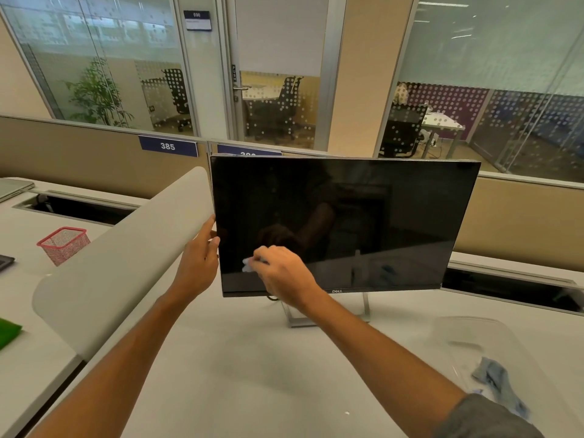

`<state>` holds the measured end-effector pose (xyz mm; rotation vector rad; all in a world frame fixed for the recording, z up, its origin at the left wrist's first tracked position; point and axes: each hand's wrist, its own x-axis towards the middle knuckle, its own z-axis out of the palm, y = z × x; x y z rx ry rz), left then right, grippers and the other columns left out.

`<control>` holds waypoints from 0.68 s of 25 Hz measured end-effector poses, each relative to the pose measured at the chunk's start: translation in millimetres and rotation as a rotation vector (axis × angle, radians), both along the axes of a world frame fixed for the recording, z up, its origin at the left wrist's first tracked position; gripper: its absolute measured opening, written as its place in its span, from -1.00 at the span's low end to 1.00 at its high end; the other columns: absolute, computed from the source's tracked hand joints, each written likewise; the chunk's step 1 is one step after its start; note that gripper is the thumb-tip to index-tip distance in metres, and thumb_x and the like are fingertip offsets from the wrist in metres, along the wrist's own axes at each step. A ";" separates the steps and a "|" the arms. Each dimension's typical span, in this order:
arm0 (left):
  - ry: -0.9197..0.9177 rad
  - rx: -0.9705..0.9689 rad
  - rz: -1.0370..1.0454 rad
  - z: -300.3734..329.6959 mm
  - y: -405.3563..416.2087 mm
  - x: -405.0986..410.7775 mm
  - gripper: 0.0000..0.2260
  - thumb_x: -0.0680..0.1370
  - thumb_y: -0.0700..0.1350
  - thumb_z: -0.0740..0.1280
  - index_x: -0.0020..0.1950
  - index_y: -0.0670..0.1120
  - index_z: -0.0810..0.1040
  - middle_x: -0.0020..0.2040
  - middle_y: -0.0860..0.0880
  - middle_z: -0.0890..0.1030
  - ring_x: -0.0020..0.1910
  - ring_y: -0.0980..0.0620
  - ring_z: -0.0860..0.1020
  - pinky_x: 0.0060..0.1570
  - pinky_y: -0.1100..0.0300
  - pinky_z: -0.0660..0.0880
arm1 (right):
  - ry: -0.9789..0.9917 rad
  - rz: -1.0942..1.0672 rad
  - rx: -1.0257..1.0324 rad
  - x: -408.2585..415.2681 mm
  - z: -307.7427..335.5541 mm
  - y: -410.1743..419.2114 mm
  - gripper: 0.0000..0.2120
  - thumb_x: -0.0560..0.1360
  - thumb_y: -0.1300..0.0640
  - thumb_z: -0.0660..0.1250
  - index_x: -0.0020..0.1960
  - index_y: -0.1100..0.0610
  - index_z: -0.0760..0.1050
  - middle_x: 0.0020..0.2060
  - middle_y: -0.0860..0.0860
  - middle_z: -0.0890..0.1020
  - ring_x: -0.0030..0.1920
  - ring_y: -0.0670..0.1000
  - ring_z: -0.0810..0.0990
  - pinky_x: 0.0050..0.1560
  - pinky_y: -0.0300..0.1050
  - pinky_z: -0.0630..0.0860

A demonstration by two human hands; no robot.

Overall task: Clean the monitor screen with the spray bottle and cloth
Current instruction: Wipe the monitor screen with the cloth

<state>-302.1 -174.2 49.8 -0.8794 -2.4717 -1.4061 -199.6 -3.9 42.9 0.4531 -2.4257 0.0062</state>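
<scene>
Your left hand (198, 260) grips the left edge of the monitor (344, 226), thumb at the front of the bezel and fingers curled round behind. Your right hand (284, 273) presses a small pale cloth (248, 265) against the lower left of the dark screen, its fingers curled over the wad. The monitor stands on its stand on the white counter (240, 368), tilted a little. At the right, a second bluish cloth (496, 380) lies in a clear tray (467, 327). A red mesh basket (63, 245) sits far left, beyond a pale divider (126, 263).
</scene>
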 end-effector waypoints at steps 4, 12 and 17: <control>-0.012 0.015 -0.007 -0.4 -0.1 1.4 -0.54 0.62 -0.10 0.09 0.53 -0.02 0.15 0.37 -0.18 0.45 0.30 -0.19 0.48 0.21 -0.21 0.48 | 0.338 -0.162 -0.377 -3.9 69.6 16.2 -0.81 0.55 0.19 0.29 0.12 0.15 0.60 -0.03 0.06 0.58 -0.15 -0.01 0.54 -0.14 -0.15 0.54; -0.053 0.016 -0.016 3.4 0.8 6.0 -0.53 0.63 -0.18 0.10 0.54 -0.02 0.11 0.35 -0.17 0.47 0.28 -0.16 0.50 0.22 -0.14 0.49 | 0.359 -0.292 -0.245 -17.9 72.8 1.6 -0.81 0.58 0.15 0.24 0.12 0.12 0.58 -0.02 0.03 0.58 -0.15 -0.01 0.52 -0.22 -0.16 0.49; -0.046 -0.002 -0.015 5.6 -0.6 8.6 -0.52 0.63 -0.20 0.10 0.54 -0.06 0.10 0.32 -0.20 0.49 0.16 -0.10 0.56 0.20 -0.08 0.52 | 0.105 -0.127 -0.030 -15.5 9.4 -30.1 -0.81 0.53 0.19 0.32 0.12 0.15 0.59 -0.06 0.07 0.59 -0.17 0.04 0.55 -0.25 -0.10 0.51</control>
